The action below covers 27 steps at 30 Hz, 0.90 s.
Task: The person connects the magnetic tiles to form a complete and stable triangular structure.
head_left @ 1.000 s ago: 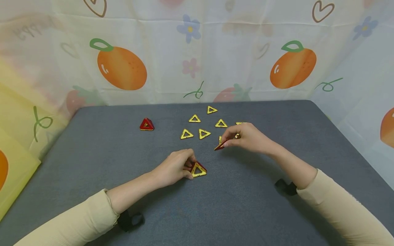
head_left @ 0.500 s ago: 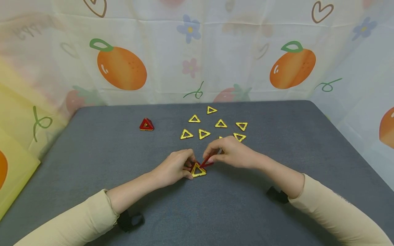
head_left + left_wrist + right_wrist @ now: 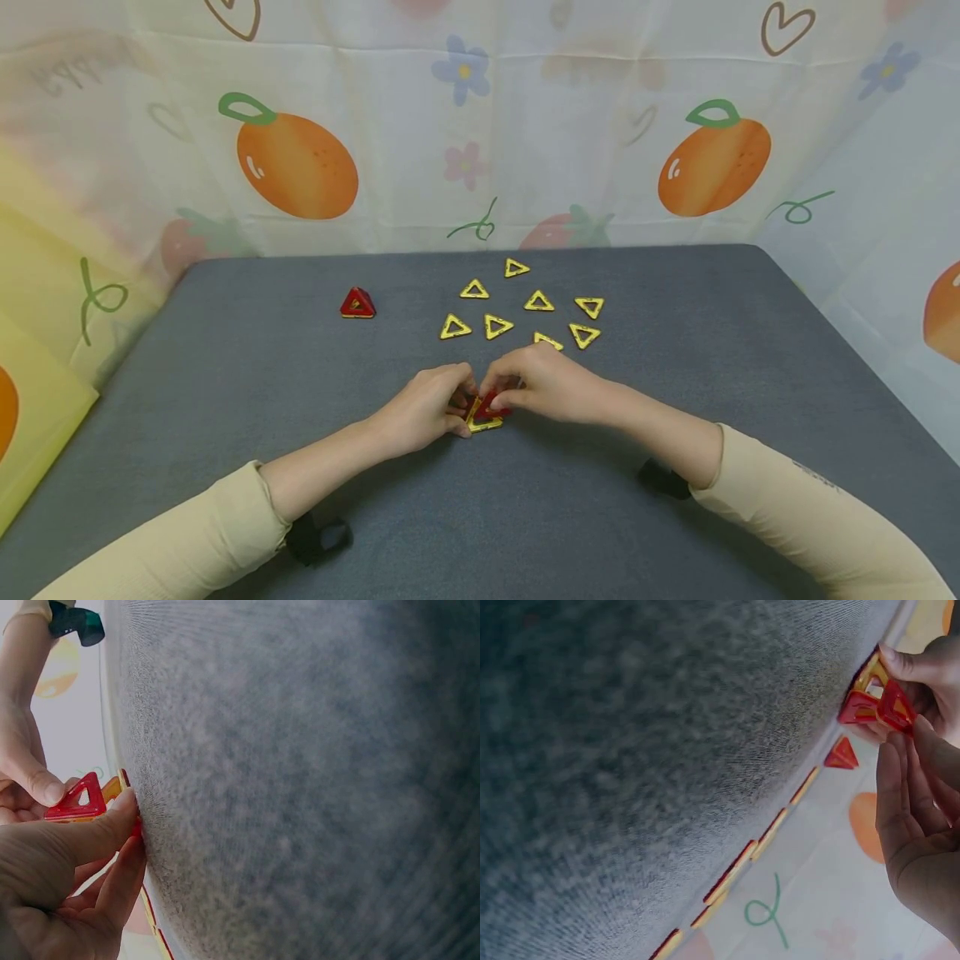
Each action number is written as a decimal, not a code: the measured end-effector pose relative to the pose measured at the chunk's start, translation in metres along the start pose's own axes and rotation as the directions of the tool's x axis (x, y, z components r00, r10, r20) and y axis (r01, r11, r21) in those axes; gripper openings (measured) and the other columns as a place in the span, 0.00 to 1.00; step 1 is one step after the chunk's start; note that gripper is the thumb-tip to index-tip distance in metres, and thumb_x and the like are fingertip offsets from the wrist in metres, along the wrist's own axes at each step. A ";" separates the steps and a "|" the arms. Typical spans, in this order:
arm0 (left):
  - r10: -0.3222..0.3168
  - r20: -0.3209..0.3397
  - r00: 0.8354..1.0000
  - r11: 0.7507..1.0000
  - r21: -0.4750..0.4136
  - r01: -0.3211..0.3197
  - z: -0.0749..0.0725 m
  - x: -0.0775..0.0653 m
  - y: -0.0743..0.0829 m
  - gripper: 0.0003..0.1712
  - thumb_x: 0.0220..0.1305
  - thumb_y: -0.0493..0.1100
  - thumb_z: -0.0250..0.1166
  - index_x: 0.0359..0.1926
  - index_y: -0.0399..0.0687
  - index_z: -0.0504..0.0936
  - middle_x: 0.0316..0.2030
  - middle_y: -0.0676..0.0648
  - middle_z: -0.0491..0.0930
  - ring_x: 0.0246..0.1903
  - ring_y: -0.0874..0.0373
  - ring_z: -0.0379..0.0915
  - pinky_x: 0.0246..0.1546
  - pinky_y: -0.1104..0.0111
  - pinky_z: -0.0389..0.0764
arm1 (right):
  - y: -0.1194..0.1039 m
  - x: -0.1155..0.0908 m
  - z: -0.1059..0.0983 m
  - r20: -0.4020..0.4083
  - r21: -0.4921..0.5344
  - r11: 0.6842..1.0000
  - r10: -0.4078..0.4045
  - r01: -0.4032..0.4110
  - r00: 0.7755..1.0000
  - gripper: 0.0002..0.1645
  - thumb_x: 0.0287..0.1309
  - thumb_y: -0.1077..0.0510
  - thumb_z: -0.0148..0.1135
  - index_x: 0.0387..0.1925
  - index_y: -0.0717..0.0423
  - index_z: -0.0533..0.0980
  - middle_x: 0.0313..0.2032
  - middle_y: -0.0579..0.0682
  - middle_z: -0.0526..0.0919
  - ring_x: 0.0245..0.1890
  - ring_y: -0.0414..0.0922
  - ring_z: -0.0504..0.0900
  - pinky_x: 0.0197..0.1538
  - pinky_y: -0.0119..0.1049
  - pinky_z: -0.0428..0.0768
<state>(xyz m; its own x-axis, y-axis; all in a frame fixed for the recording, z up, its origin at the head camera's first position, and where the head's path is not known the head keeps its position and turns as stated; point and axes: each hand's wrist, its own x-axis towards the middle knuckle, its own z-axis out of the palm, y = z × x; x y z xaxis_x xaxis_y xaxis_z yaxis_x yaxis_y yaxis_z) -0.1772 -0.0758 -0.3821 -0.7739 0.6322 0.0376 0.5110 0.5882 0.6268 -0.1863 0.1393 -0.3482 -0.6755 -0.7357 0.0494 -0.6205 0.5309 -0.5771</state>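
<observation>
At the table's middle, my left hand (image 3: 427, 408) holds a small group of joined magnetic triangle tiles (image 3: 486, 426) in its thumb and fingertips; part of it is hidden by the fingers. My right hand (image 3: 551, 385) pinches another magnetic triangle tile (image 3: 896, 707), red on the face seen, tilted against the top of that group. In the left wrist view this red tile (image 3: 92, 789) slants above the left thumb. Whether its edges touch the others all along, I cannot tell.
Farther back on the left stands a red pyramid (image 3: 357, 303) of such tiles. Several yellow-faced triangle tiles (image 3: 497, 326) lie flat behind the hands. A printed curtain (image 3: 487, 150) hangs beyond the grey table (image 3: 247, 358).
My right hand has come left and nearer with its tile, from beside the loose tiles to the group in the left hand, where the tile now leans. The left hand has stayed in place.
</observation>
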 end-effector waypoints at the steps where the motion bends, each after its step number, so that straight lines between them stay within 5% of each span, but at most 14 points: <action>1: 0.002 -0.001 1.000 1.000 0.004 -0.002 0.000 0.000 0.000 0.21 0.47 0.36 0.78 0.39 0.43 0.75 0.39 0.45 0.81 0.38 0.57 0.82 0.35 0.74 0.83 | -0.001 0.000 0.000 -0.006 0.001 1.000 -0.001 0.001 1.000 0.05 0.57 0.57 0.70 0.37 0.48 0.84 0.33 0.41 0.88 0.29 0.29 0.81 0.35 0.25 0.78; 21: 0.014 -0.035 0.999 0.999 0.038 -0.013 0.000 -0.001 0.002 0.22 0.44 0.35 0.80 0.39 0.43 0.77 0.38 0.47 0.78 0.40 0.56 0.80 0.37 0.75 0.82 | -0.005 0.004 0.011 -0.036 -0.006 0.998 0.064 -0.064 0.997 0.09 0.53 0.58 0.73 0.30 0.50 0.78 0.27 0.44 0.86 0.25 0.30 0.79 0.30 0.24 0.76; 27: -0.014 -0.005 1.000 0.998 -0.056 0.014 -0.004 -0.003 0.003 0.22 0.46 0.34 0.79 0.42 0.39 0.78 0.39 0.44 0.78 0.39 0.58 0.82 0.36 0.77 0.82 | -0.003 0.004 0.010 0.004 0.020 0.994 0.112 -0.112 0.994 0.10 0.53 0.56 0.73 0.32 0.52 0.78 0.25 0.43 0.85 0.24 0.31 0.78 0.30 0.25 0.76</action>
<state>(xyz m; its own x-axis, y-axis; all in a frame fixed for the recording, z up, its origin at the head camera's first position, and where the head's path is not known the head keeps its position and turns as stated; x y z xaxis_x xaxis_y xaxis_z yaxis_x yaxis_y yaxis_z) -0.1743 -0.0779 -0.3775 -0.7828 0.6214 0.0329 0.4786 0.5673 0.6702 -0.1833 0.1308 -0.3547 -0.7390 -0.6734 -0.0190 -0.5330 0.6017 -0.5949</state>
